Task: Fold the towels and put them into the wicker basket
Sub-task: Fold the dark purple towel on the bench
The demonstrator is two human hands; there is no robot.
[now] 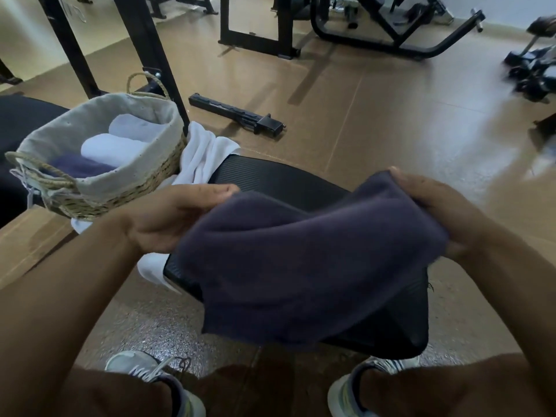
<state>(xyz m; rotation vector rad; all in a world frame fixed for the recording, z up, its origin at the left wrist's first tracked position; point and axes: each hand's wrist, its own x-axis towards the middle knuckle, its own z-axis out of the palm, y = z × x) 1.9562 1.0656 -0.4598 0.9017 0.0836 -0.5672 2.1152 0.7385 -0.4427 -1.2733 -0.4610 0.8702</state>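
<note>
I hold a dark purple towel [304, 266] in the air above a black padded bench [288, 182]. My left hand [171, 215] pinches its upper left corner and my right hand [436, 212] grips its upper right corner; the cloth sags between them and hangs down. The wicker basket [120, 191] with a beige lining stands at the left on the bench. Inside it lie two rolled white towels [114, 149] and a dark purple one [81, 167]. A loose white towel [201, 155] lies crumpled on the bench beside and under the basket.
A black metal bar [237, 114] lies on the brown floor beyond the bench. Black gym machine frames [376, 34] stand at the back, and a black upright [150, 46] rises behind the basket. My two shoes [150, 368] are on the floor below the towel.
</note>
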